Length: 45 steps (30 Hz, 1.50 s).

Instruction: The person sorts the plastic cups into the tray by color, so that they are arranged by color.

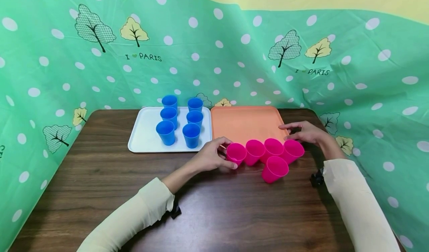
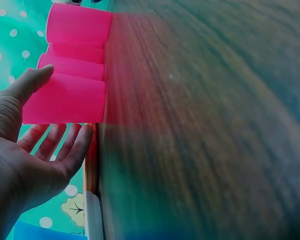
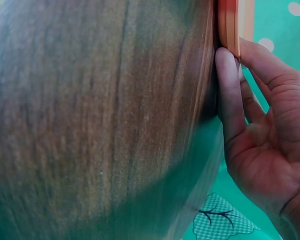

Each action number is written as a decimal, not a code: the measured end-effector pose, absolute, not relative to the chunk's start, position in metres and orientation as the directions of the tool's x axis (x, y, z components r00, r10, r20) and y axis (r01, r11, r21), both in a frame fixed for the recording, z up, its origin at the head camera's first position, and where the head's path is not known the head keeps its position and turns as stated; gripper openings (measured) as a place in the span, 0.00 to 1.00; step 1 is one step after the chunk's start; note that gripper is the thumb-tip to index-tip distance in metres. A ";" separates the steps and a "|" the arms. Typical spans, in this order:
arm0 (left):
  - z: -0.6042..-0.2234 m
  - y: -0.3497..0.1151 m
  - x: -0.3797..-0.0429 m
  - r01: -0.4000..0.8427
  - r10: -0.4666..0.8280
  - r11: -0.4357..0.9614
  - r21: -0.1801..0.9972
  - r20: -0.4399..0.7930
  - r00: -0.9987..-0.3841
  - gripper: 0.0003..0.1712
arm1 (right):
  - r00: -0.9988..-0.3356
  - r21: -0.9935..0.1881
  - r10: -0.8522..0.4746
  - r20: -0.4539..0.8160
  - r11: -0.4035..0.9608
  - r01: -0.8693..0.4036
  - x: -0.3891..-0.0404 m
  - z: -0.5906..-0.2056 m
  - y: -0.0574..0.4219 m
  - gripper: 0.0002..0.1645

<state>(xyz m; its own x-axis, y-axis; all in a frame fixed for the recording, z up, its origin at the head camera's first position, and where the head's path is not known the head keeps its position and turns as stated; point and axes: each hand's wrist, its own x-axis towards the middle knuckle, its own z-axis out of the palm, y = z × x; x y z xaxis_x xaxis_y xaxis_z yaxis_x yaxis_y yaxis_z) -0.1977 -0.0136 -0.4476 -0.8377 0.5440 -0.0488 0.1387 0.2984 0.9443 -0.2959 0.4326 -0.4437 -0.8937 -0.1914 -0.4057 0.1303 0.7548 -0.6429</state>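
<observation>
In the head view, a row of several pink cups stands upright along the near edge of the orange tray [image 1: 248, 123]. My left hand [image 1: 211, 155] curves round the leftmost pink cup [image 1: 236, 153], its thumb [image 2: 37, 80] across the near side and its fingers at the left and far side. One more pink cup [image 1: 275, 169] stands in front of the row. At the tray's right edge, my right hand [image 1: 306, 133] pinches the rim near the front corner. The right wrist view shows its thumb [image 3: 229, 85] and index finger on the orange rim [image 3: 230, 30].
A white tray [image 1: 144, 133] to the left holds several blue cups [image 1: 165, 133] in two columns. Both trays lie at the back of the dark wooden table [image 1: 201, 214]. A green dotted curtain [image 1: 207, 58] hangs right behind them.
</observation>
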 end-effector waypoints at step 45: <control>-0.439 0.020 -0.243 0.045 0.188 0.242 0.969 -0.001 -0.982 0.41 | -0.882 -0.601 -0.162 -0.443 0.783 0.158 -0.297 -0.438 0.430 0.44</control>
<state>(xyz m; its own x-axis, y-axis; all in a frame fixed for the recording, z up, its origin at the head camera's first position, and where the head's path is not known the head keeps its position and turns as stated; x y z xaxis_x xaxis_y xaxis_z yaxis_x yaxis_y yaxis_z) -0.2425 0.0204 -0.4389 -0.9821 0.1882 -0.0009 0.0455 0.2421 0.9692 -0.2967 0.4296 -0.4384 -0.8816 -0.1625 -0.4432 0.1580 0.7832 -0.6013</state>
